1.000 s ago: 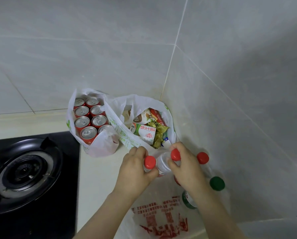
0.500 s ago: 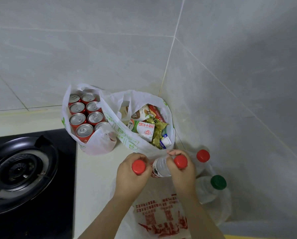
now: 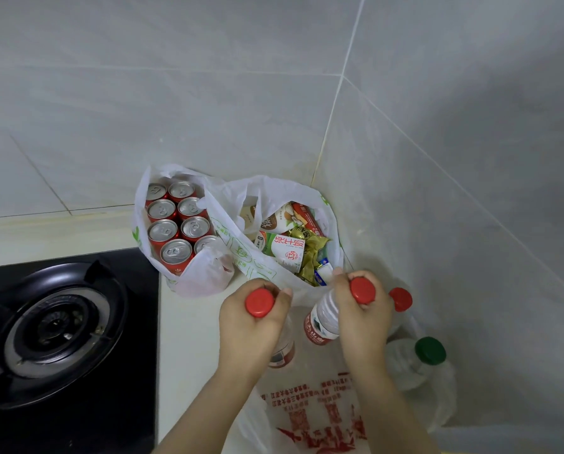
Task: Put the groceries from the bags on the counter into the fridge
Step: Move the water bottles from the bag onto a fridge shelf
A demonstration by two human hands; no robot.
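My left hand [image 3: 251, 332] grips the neck of a clear water bottle with a red cap [image 3: 259, 303]. My right hand [image 3: 362, 319] grips a second red-capped water bottle [image 3: 323, 319], its red label showing. Both are held above a white bag with red print [image 3: 320, 417] at the counter's near right. In that bag stand another red-capped bottle [image 3: 400, 299] and a green-capped bottle [image 3: 415, 362]. Behind, a white bag [image 3: 149, 253] holds several red cans [image 3: 175, 253], and another white bag [image 3: 274, 191] holds a milk carton [image 3: 285, 252] and snack packets.
A black gas hob with a burner [image 3: 54, 326] fills the left. The pale counter [image 3: 189, 339] runs between hob and bags. Grey tiled walls meet in a corner [image 3: 326, 139] behind the bags and close off the right side.
Both hands have lifted and spread apart, each with its red-capped bottle. The left bottle has moved left, away from the right one. The view has shifted slightly.
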